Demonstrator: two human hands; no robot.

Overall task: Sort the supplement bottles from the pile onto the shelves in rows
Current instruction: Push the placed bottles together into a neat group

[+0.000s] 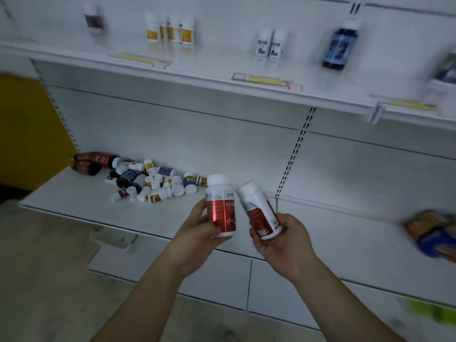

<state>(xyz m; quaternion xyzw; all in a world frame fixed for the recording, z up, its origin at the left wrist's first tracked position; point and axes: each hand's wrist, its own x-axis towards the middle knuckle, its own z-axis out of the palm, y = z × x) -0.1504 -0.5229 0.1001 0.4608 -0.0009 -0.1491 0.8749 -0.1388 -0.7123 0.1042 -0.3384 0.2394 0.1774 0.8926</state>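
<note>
My left hand grips a white bottle with a red label, held upright above the lower shelf. My right hand grips a second red-labelled white bottle, tilted left so its cap nearly meets the first. A pile of several mixed bottles lies at the back left of the lower shelf. On the upper shelf stand several white bottles with yellow labels, two with green labels, a dark blue bottle and a dark-red-labelled bottle.
A yellow panel borders the shelving on the left. Orange and blue packets lie blurred at the right of the lower shelf. Slotted uprights divide the shelf bays. Wooden floor lies below.
</note>
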